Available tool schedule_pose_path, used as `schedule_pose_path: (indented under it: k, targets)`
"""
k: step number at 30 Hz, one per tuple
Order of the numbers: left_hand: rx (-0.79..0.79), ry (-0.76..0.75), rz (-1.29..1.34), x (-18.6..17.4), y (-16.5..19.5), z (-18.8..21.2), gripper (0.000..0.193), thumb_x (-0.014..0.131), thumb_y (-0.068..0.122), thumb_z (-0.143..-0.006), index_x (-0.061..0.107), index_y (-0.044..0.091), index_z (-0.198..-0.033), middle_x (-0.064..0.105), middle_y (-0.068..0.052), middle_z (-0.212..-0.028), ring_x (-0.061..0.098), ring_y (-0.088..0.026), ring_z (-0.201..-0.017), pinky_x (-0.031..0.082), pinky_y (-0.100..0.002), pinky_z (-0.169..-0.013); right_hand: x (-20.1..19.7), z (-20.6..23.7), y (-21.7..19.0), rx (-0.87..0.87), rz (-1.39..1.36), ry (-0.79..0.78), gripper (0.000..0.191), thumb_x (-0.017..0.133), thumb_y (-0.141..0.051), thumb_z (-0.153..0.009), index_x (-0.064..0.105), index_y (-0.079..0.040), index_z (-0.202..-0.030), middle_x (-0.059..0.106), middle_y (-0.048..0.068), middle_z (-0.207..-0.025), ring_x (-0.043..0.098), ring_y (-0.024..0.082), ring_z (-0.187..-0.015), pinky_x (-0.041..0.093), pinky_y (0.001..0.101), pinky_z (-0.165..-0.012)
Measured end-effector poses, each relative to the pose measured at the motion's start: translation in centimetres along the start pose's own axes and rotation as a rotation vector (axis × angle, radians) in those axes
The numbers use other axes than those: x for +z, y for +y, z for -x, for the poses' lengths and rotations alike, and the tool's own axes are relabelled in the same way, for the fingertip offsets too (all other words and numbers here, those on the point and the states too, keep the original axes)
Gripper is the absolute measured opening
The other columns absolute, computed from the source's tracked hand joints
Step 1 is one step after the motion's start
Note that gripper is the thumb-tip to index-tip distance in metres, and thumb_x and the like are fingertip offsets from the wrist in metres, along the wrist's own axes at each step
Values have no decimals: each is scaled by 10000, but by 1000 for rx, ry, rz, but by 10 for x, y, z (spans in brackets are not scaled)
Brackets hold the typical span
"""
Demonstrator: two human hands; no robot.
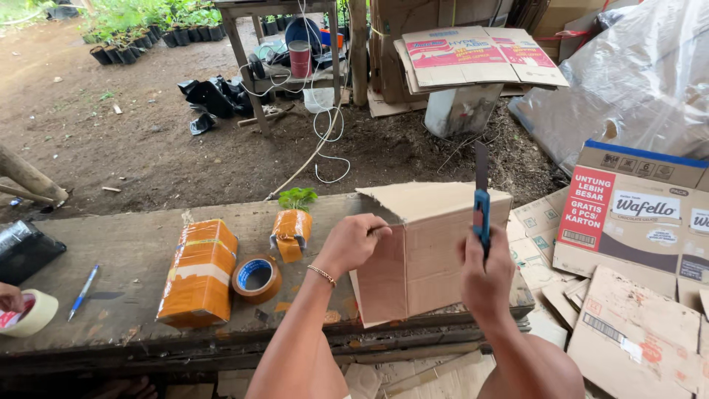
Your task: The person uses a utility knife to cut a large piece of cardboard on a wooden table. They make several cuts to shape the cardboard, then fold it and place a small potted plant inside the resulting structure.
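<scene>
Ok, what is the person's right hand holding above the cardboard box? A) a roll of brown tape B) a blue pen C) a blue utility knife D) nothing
C: the right hand grips a blue utility knife, blade extended upward, beside the cardboard box steadied by the left hand.

Bare forearms, thin beaded bracelet (322, 275), perhaps gold

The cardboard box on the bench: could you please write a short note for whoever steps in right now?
Left hand grips the front flap edge of the cardboard box, which stands on the wooden bench. Right hand holds a blue utility knife, blade up, by the box's right side. Tape roll, orange-taped parcel and a small taped plant bundle lie left of the box. No cut shows in the box; it is untaped.
</scene>
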State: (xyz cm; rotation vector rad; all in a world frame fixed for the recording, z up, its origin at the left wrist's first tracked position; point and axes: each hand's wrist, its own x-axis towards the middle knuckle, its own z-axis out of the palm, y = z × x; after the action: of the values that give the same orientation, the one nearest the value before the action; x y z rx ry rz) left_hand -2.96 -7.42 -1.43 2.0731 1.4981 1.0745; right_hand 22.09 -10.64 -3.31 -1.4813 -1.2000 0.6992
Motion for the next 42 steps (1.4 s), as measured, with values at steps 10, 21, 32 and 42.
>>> schedule_pose_path:
  k: [10,21,32,42]
  targets:
    - [319,267,-305,9,-16,2,189,663,58,-871,767,153,-998,742,-2,-908,705,-254,-792,560,-390,-707,10,-91,23,-846,569,72,213,514,-186,-1101,542,-53,-1265,659,155,-1195,496,363,-1419,98,682,-1242]
    - [284,197,-640,-1,0,0,94,693,147,-856,750,162,-929,748,-58,-914,706,-209,-745,502,-468,-900,17,-85,25,-838,462,126,177,520,-180,-1132,552,-41,-1237,731,49,-1133,632,260,-1192,67,640,-1299]
    - [197,183,-163,3,-4,-13,92,707,161,-893,751,83,-911,687,-121,-904,683,-314,-832,547,-423,-733,11,10,-17,-451,220,-92,284,477,-126,-1067,516,-33,-1333,638,129,-861,630,331,-747,484,464,-684]
    - [227,116,-207,-6,9,-3,138,668,203,-947,714,90,-882,694,-92,-861,685,-340,-802,536,-446,-688,58,56,-27,-466,223,-178,267,499,-145,-1058,533,-18,-1290,697,273,-943,658,508,-851,505,546,-684]
